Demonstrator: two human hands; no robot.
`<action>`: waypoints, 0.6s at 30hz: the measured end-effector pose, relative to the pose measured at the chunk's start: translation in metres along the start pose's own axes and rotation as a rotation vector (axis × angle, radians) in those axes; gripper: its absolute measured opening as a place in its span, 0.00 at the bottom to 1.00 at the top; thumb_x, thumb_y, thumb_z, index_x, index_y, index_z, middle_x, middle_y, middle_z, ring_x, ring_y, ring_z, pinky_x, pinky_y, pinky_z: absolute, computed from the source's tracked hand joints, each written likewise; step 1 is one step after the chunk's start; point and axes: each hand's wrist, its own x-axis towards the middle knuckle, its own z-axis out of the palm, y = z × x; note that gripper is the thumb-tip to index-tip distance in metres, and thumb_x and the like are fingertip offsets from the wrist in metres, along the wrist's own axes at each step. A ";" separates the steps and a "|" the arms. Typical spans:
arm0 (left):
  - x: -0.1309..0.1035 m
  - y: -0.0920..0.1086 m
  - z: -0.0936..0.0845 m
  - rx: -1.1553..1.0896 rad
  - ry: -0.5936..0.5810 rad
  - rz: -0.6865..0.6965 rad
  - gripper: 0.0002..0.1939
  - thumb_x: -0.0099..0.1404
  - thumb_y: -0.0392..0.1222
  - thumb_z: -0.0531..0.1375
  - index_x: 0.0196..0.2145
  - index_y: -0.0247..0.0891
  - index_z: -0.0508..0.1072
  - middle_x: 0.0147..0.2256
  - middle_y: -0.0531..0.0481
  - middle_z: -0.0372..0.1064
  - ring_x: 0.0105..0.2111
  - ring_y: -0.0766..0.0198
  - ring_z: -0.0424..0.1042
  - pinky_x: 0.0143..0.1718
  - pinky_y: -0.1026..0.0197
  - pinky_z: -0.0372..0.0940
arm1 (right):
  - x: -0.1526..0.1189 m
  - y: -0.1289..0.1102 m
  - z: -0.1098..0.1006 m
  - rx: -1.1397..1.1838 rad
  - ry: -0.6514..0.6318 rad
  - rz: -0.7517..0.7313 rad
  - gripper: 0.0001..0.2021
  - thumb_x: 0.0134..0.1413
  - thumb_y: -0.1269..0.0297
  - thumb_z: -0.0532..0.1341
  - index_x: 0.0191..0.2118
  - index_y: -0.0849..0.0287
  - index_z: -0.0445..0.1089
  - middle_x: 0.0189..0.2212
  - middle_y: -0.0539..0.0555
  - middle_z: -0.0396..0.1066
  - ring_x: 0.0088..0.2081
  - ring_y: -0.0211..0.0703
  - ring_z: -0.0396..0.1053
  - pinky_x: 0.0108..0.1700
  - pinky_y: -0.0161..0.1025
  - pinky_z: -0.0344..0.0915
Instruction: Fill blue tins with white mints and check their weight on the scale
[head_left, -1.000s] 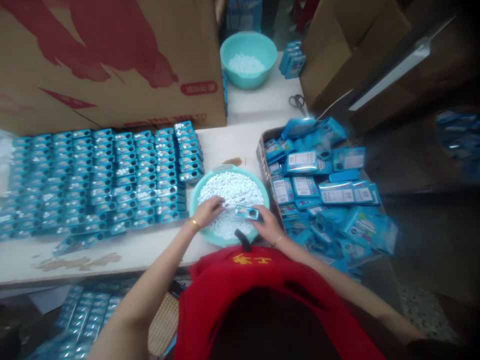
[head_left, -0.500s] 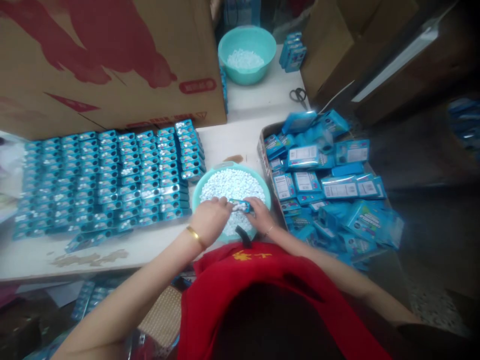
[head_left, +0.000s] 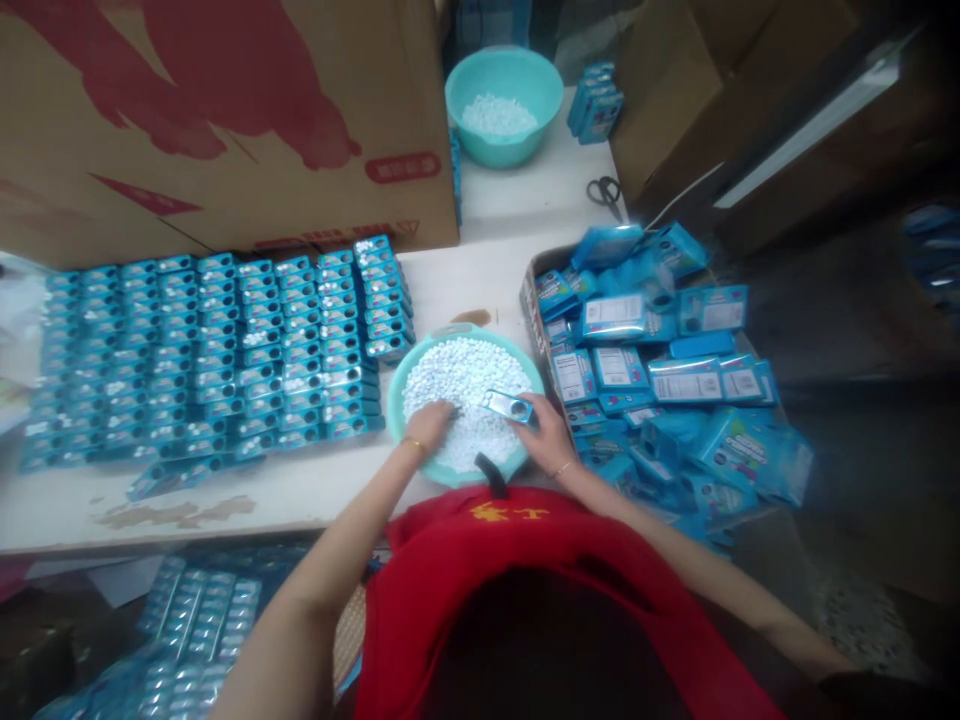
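A small blue box (head_left: 508, 405) with a dark round hole in its end is held in my right hand (head_left: 547, 437), tilted above the right part of a turquoise bowl (head_left: 399, 385). White pellets (head_left: 466, 362) fill much of this bowl. My left hand (head_left: 429, 426) reaches into the bowl's left side, its fingers curled down among the pellets. The fingertips are partly hidden, so what they hold, if anything, does not show. Left of the bowl stand packed rows of similar blue boxes (head_left: 262, 355), several with white pellets showing at their tops.
Right of the bowl, a carton (head_left: 534, 300) overflows with blue boxes (head_left: 619, 318). A large cardboard box (head_left: 300, 200) stands behind the rows. Farther back are a second turquoise bowl (head_left: 502, 150), scissors (head_left: 604, 192) and a few stacked blue boxes (head_left: 598, 108) on the white table (head_left: 450, 285).
My hands were together at the blue box over the bowl. My left hand has come off it and moved down-left into the pellets, while my right hand has shifted right with the box.
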 end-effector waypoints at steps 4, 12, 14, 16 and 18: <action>0.015 0.010 0.030 -0.176 0.047 0.076 0.13 0.64 0.38 0.54 0.46 0.38 0.69 0.47 0.43 0.69 0.47 0.57 0.68 0.50 0.56 0.63 | 0.000 0.003 0.001 -0.008 0.028 0.038 0.17 0.55 0.60 0.61 0.50 0.56 0.65 0.45 0.58 0.71 0.48 0.50 0.69 0.51 0.49 0.66; -0.022 -0.024 -0.023 -0.336 0.092 0.186 0.14 0.64 0.46 0.55 0.45 0.37 0.70 0.42 0.46 0.71 0.40 0.61 0.70 0.45 0.58 0.65 | 0.004 0.012 0.002 -0.007 0.118 0.042 0.18 0.54 0.59 0.62 0.50 0.57 0.65 0.45 0.58 0.70 0.48 0.50 0.68 0.52 0.49 0.65; -0.037 -0.025 -0.047 -0.340 0.111 0.223 0.14 0.65 0.46 0.55 0.45 0.37 0.69 0.40 0.47 0.70 0.37 0.63 0.70 0.43 0.59 0.64 | 0.007 0.010 0.004 -0.018 0.087 0.030 0.17 0.55 0.61 0.62 0.50 0.58 0.65 0.45 0.59 0.70 0.48 0.50 0.68 0.51 0.48 0.65; -0.050 -0.019 -0.069 -0.319 0.133 0.271 0.13 0.66 0.46 0.55 0.45 0.38 0.69 0.38 0.48 0.69 0.36 0.64 0.69 0.42 0.60 0.64 | 0.009 0.008 0.008 -0.025 0.040 0.007 0.17 0.54 0.64 0.61 0.50 0.58 0.65 0.45 0.59 0.70 0.48 0.50 0.68 0.52 0.49 0.65; -0.058 -0.006 -0.089 -0.248 0.128 0.313 0.12 0.66 0.44 0.54 0.45 0.38 0.69 0.38 0.48 0.69 0.36 0.63 0.69 0.41 0.60 0.64 | 0.011 0.006 0.013 -0.032 -0.009 -0.027 0.17 0.53 0.68 0.59 0.50 0.58 0.65 0.45 0.60 0.69 0.49 0.51 0.67 0.52 0.50 0.65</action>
